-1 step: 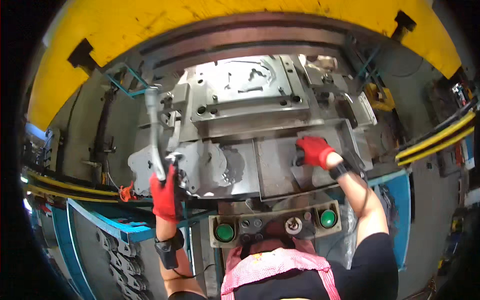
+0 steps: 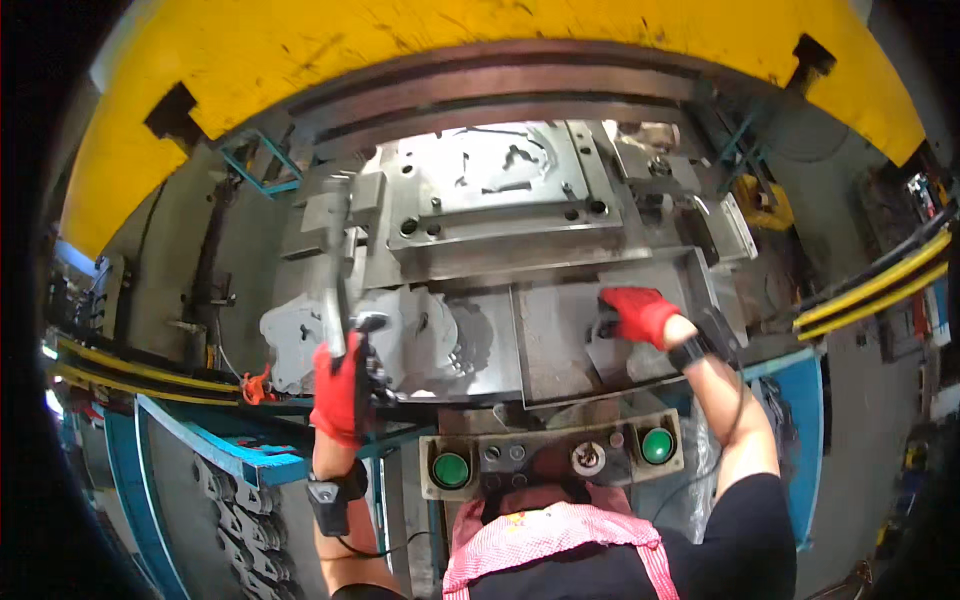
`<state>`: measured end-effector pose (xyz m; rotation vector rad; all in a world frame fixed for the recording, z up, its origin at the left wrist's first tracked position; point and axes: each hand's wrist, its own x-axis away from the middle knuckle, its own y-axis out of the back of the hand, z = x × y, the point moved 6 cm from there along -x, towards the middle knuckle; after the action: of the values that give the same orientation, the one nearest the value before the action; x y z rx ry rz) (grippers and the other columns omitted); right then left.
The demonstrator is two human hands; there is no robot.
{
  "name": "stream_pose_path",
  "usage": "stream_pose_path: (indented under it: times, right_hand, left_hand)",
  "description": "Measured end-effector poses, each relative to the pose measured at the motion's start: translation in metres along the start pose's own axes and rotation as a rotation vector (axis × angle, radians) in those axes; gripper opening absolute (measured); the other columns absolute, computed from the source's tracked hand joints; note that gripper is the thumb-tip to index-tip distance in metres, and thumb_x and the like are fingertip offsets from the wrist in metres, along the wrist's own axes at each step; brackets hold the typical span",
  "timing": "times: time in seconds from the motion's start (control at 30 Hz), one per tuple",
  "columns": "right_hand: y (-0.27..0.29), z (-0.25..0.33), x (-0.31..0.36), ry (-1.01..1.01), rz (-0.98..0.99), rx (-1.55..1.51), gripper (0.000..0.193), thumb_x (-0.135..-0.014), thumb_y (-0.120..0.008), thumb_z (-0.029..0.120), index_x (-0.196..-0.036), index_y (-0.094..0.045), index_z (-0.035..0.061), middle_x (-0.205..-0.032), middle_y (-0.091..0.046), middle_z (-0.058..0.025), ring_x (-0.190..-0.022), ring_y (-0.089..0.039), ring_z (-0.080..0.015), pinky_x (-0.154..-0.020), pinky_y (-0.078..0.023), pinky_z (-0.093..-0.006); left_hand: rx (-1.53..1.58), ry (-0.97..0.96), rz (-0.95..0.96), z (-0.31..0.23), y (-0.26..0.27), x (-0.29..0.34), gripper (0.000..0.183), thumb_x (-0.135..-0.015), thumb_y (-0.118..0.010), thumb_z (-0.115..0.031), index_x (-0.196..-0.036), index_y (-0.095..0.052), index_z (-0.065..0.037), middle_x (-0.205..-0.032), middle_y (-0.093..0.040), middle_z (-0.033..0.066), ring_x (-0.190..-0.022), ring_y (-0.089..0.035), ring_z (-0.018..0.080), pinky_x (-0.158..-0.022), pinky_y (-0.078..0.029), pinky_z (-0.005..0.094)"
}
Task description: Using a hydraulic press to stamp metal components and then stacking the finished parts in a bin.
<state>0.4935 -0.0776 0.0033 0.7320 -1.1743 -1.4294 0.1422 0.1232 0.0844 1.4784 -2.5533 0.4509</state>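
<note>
My left hand (image 2: 342, 395), in a red glove with dark fingers, is closed around the lower end of a long grey tool (image 2: 338, 260). The tool stands nearly straight away from me and is blurred, so its kind is unclear. Beneath and beside that hand lie flat grey metal plates (image 2: 295, 345) of irregular outline. My right hand (image 2: 638, 316), also red-gloved, is over a shallow metal tray (image 2: 550, 350). Its fingers curl down by a flat grey sheet (image 2: 625, 358) in the tray; what they grip, if anything, is hidden.
A metal die block (image 2: 490, 205) stands beyond the tray, under a yellow press frame (image 2: 480, 35). Close to my body is a control box (image 2: 550, 470) with two green buttons (image 2: 451, 470). A blue rack (image 2: 215, 440) is at left, with stacked metal parts (image 2: 245, 520) near it.
The tool in my left hand has swung to the right, and that hand has shifted slightly right. My right hand stays over the tray with little change.
</note>
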Motion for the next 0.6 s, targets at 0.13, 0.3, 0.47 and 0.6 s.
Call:
stream_pose_path:
  times: [0.13,0.3,0.47,0.6]
  right_hand:
    - [0.024,-0.003,0.027,-0.007,0.138,0.168,0.033,-0.078,-0.063,0.022,-0.109,-0.058,0.0111,-0.098,-0.064,-0.0159,-0.091,-0.060,-0.0344,-0.076,-0.048,-0.0439]
    - [0.051,-0.019,0.079,-0.033,-0.349,-0.149,0.032,-0.078,-0.059,0.009,-0.110,-0.058,0.0089,-0.096,-0.063,-0.0169,-0.088,-0.060,-0.0364,-0.074,-0.049,-0.0421]
    - [-0.004,-0.057,0.120,-0.520,-0.551,-0.527,0.034,-0.077,-0.060,0.002,-0.111,-0.055,0.0059,-0.091,-0.062,-0.0211,-0.086,-0.061,-0.0378,-0.074,-0.048,-0.0390]
    - [-0.038,-0.067,0.126,-0.453,-0.675,-0.573,0.042,-0.079,-0.058,-0.002,-0.120,-0.052,0.0041,-0.105,-0.062,-0.0205,-0.093,-0.061,-0.0332,-0.079,-0.047,-0.0372]
  left_hand:
    - [-0.319,-0.093,0.244,-0.012,-0.060,-0.044,0.025,-0.092,-0.054,-0.031,-0.101,-0.057,-0.008,-0.063,-0.049,0.0014,-0.046,-0.049,0.0129,-0.040,-0.039,0.0274]
    - [-0.510,-0.001,0.258,-0.024,-0.134,-0.114,0.028,-0.089,-0.054,-0.037,-0.090,-0.054,-0.009,-0.064,-0.051,0.0050,-0.046,-0.050,0.0186,-0.038,-0.039,0.0384]
    - [-0.762,0.130,0.113,-0.005,-0.148,-0.133,0.039,-0.086,-0.057,-0.038,-0.105,-0.059,-0.004,-0.090,-0.064,0.0112,-0.072,-0.060,0.0275,-0.057,-0.048,0.0496]
    - [-0.669,-0.182,0.141,-0.012,-0.152,-0.128,0.036,-0.086,-0.059,-0.038,-0.092,-0.059,-0.002,-0.076,-0.060,0.0054,-0.062,-0.052,0.0167,-0.055,-0.043,0.0370]
